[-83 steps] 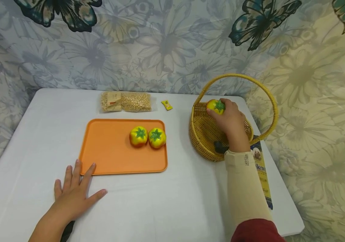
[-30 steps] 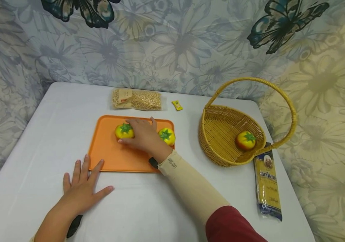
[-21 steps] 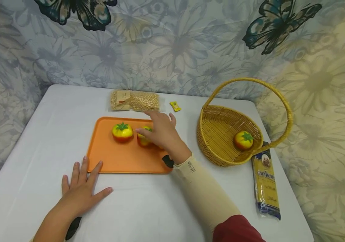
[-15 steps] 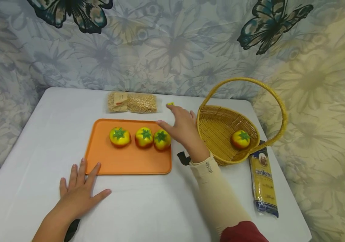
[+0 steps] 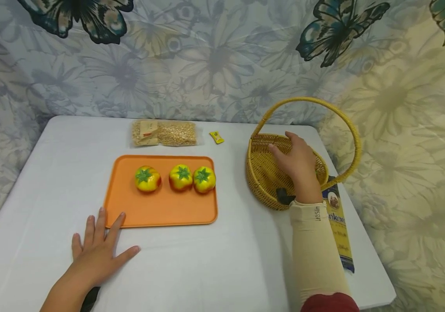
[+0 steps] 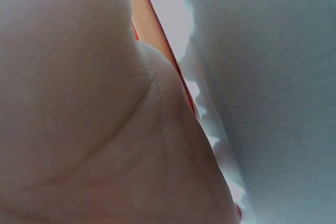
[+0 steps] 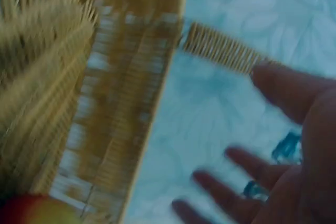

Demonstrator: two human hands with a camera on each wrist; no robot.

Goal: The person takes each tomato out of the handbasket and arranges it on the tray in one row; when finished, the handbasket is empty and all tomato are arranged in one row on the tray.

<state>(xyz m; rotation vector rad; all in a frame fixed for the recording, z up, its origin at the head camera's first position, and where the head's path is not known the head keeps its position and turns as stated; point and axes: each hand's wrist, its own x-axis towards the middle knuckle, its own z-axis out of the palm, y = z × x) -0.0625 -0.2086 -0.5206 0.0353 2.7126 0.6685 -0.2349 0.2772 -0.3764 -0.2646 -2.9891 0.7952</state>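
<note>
Right hand [image 5: 298,160] swings from beside the tray [image 5: 160,212] to above the wicker basket [image 5: 259,186]

Since half a second ago, the right hand has crossed to the basket's mouth, its thumb and fingers spread wide and holding nothing; how high it hangs cannot be told. That breadth would suit taking round fruit from above. Meanwhile, the left hand [image 5: 96,255] has stayed flat, fingers fanned and gripping nothing, its fingertips at the tray's near left corner, probably to steady it.

Three persimmon-like fruits sit on the orange tray: the left fruit [image 5: 148,179] stands apart with its green calyx tipped leftward, while the middle fruit [image 5: 181,177] and right fruit [image 5: 204,180] are so close that contact cannot be judged. Their rough row seems meant to leave each within reach. A fourth fruit [image 7: 42,211] lies in the basket, visible from the right wrist but hidden from the head view.

Behind the tray lie a bag of grain [image 5: 175,133] and a wrapped sweet [image 5: 216,137], perhaps set back to leave working room; a yellow-and-blue packet [image 5: 341,242] lies partly behind the right forearm.
</note>
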